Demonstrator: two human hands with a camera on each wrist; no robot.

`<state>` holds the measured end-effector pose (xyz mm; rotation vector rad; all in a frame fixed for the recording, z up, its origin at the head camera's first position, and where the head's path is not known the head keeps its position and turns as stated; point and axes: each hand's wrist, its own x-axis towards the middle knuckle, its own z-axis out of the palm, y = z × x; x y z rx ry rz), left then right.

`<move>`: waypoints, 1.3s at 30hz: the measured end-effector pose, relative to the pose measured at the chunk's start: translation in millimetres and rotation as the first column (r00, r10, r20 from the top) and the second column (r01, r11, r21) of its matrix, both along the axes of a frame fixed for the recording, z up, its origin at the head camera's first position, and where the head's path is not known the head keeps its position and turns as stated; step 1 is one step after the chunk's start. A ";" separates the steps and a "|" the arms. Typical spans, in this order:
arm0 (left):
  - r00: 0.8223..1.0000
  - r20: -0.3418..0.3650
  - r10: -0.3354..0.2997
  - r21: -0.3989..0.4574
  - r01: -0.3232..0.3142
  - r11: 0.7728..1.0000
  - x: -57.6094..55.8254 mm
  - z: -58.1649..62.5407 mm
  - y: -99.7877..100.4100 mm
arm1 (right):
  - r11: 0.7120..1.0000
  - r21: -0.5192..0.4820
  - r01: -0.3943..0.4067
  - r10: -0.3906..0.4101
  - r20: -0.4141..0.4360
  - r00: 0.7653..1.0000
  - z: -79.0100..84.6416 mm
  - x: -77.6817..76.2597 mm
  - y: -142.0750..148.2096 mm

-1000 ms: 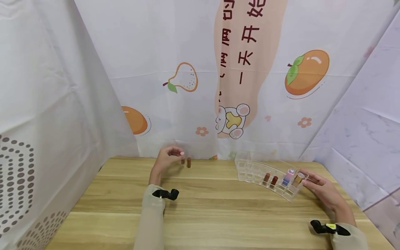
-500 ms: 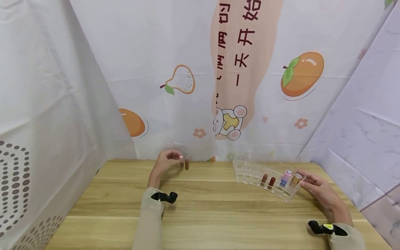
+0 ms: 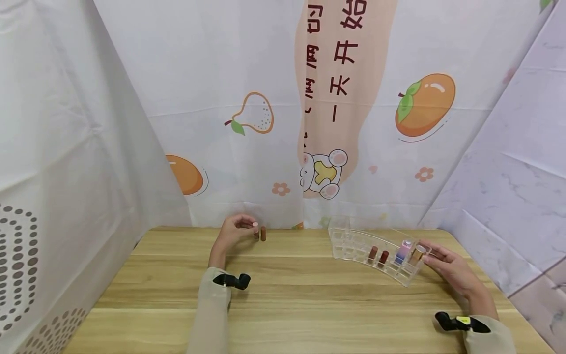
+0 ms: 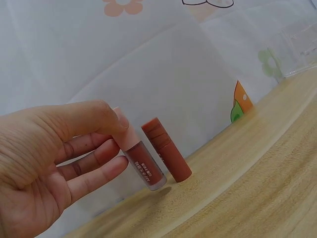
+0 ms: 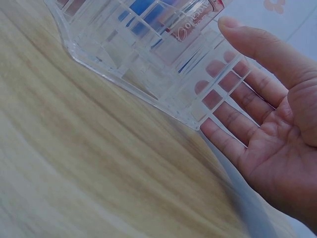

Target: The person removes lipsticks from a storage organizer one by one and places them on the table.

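Observation:
My left hand (image 3: 236,232) pinches a lip gloss tube (image 4: 144,166) by its pink cap, between thumb and fingers. The tube has a clear body with brownish-red contents and is low over the table; whether it touches the wood I cannot tell. Just right of it, a brown lip gloss tube (image 4: 167,149) stands upright on the table. At the right, my right hand (image 3: 453,268) holds the end of a clear acrylic organizer (image 3: 353,250), fingers behind its wall and thumb in front. Inside stand two reddish-brown tubes (image 3: 383,257), a pink-and-blue tube (image 3: 403,251) and a gold-topped bottle (image 3: 417,253).
The wooden table (image 3: 300,300) ends at a white printed curtain (image 3: 221,162) along its back. Another pale curtain (image 3: 522,211) hangs at the right side. Several compartments at the organizer's left hold nothing visible.
The head view has shifted slightly. My left hand stays around the pink-capped tube, which now appears a little closer to the table. My right hand stays on the organizer's end.

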<state>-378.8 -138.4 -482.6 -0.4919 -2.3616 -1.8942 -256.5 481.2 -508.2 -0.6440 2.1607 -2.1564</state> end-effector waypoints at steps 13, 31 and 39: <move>0.999 0.038 -0.013 -0.016 0.014 1.000 2.5 -2.6 0.5 | 1.000 -0.030 -0.004 0.005 0.015 1.000 -2.8 0.1 -0.5; 0.998 0.061 -0.001 -0.004 0.001 1.000 1.8 -7.6 1.5 | 1.000 -0.002 0.004 -0.004 0.023 1.000 -1.5 -0.9 -0.1; 0.999 0.036 -0.007 0.004 0.007 1.000 0.9 -8.2 2.4 | 1.000 0.016 0.024 -0.024 0.027 0.999 -1.3 -0.6 0.5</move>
